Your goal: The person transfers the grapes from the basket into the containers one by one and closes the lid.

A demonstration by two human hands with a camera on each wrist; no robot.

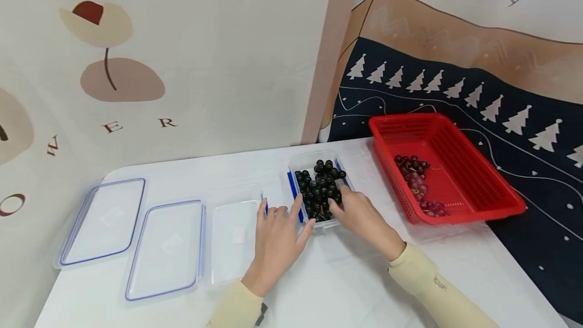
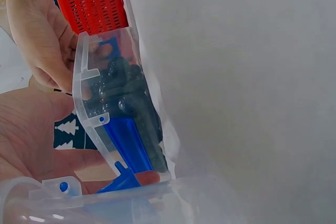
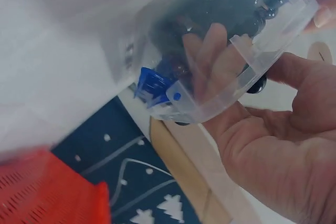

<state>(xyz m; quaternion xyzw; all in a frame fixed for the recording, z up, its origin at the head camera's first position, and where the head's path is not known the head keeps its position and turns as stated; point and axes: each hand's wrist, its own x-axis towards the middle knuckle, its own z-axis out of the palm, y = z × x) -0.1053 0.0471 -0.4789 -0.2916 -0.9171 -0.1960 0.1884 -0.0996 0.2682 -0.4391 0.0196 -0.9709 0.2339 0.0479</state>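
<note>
A clear plastic box (image 1: 326,223) with blue side latches stands on the table, filled with black grapes (image 1: 321,186). My right hand (image 1: 364,216) reaches over its right rim. Through the wall in the right wrist view, its fingers (image 3: 215,59) show inside, and grapes lie between them and the thumb. My left hand (image 1: 280,239) is at the box's near left corner, fingers spread, thumb near the rim. In the left wrist view, one fingertip (image 2: 151,177) reaches down beside the blue latch (image 2: 128,142), between this box and a neighbouring clear box (image 1: 232,262).
A red basket (image 1: 469,211) at the right holds dark and reddish grapes (image 1: 419,181) along its left side. Two clear lids with blue seals, a nearer lid (image 1: 166,252) and a farther lid (image 1: 107,221), lie at the left. A printed cloth (image 1: 227,65) hangs behind the table.
</note>
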